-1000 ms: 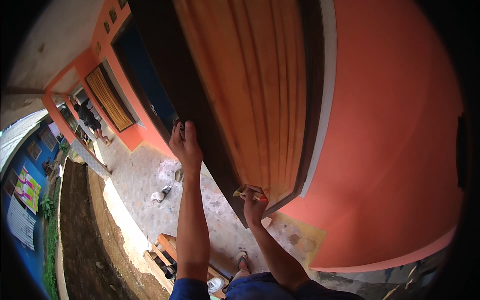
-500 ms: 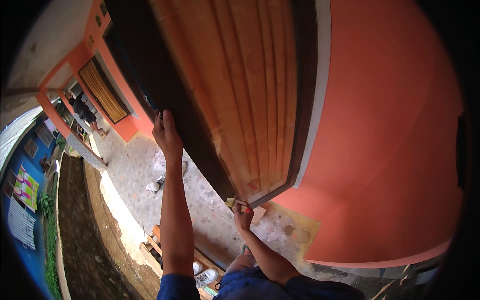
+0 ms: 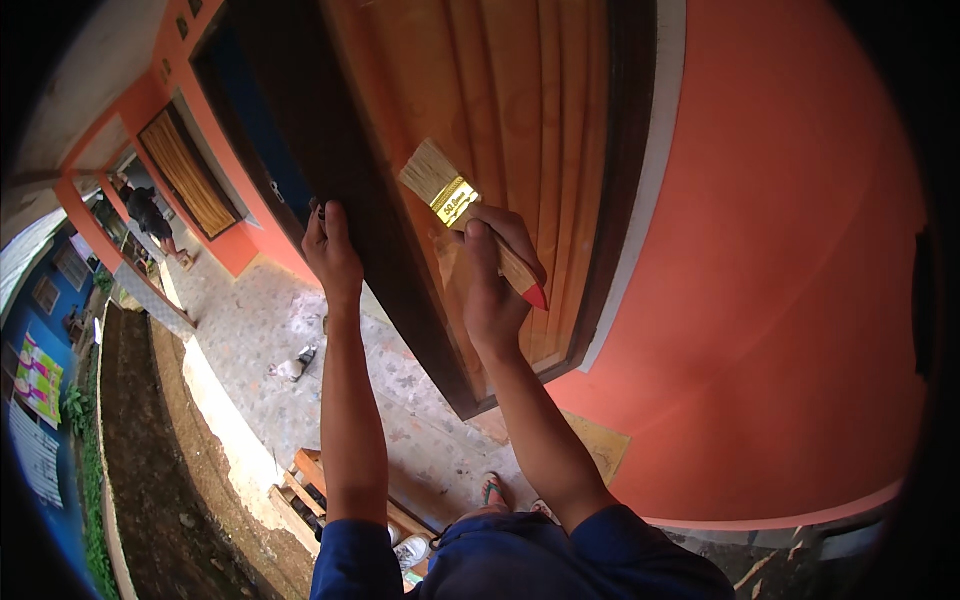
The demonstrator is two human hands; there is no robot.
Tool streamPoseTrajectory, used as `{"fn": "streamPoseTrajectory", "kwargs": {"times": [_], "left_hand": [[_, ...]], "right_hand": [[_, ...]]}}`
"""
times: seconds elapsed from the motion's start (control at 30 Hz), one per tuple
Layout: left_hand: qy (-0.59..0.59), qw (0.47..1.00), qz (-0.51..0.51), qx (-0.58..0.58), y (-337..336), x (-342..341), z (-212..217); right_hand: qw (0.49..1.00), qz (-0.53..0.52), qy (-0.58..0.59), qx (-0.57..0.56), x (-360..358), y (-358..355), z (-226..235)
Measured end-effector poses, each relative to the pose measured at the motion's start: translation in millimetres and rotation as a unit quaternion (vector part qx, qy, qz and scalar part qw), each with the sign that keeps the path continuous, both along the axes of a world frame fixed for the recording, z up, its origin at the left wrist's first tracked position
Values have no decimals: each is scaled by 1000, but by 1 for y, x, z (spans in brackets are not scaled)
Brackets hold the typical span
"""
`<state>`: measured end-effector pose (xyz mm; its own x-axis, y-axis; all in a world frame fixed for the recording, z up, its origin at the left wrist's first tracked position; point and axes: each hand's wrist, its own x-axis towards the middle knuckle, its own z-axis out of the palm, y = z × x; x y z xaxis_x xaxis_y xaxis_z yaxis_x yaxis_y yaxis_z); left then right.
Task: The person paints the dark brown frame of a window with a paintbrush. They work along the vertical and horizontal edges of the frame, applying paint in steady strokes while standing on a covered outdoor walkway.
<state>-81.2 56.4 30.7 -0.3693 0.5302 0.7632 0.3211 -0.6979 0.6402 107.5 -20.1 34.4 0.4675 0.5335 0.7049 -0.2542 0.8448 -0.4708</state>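
Note:
My right hand (image 3: pixel 495 275) grips a paintbrush (image 3: pixel 460 205) with pale bristles, a gold ferrule and a red-tipped wooden handle. The bristles point up and left, close to the grooved orange-brown wooden door (image 3: pixel 510 130). My left hand (image 3: pixel 330 250) clasps the dark brown edge of the door (image 3: pixel 340 190) at about the same height. Both forearms rise from blue sleeves at the bottom of the view.
An orange wall (image 3: pixel 780 300) stands right of the door frame. Below lies a speckled concrete porch (image 3: pixel 300 330) with a wooden pallet (image 3: pixel 310 480) and a sandalled foot (image 3: pixel 494 490). A person (image 3: pixel 150 215) stands far left by another doorway. Bare earth runs along the left.
My right hand has risen from the door's lower corner to mid-height with the brush. My left hand has stayed on the door's edge.

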Motion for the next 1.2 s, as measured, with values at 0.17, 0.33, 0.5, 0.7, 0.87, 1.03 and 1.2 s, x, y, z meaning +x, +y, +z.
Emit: {"fn": "streamPoseTrajectory", "kwargs": {"times": [0.17, 0.33, 0.5, 0.7, 0.87, 1.03, 1.2], "left_hand": [[36, 999, 10, 34, 14, 7, 2], [15, 1000, 15, -16, 21, -2, 5], [-8, 999, -29, 12, 34, -3, 0], [-17, 998, -54, -23, 28, -8, 0], [1, 1000, -13, -23, 13, 0, 4], [13, 999, -21, -21, 12, 6, 5], [-36, 999, -13, -1, 2, 13, 4]], "right_hand": [[987, 6, -58, -149, -33, 7, -192], [882, -35, -266, -386, -14, -1, -342], [920, 59, -123, -368, -3, 38, -226], [996, -62, -4, 60, -3, 45, 22], [998, -1, -56, -14, -21, 63, -42], [970, -22, -85, -228, -13, 11, -255], [823, -87, -46, -560, 23, 10, -457]]}}
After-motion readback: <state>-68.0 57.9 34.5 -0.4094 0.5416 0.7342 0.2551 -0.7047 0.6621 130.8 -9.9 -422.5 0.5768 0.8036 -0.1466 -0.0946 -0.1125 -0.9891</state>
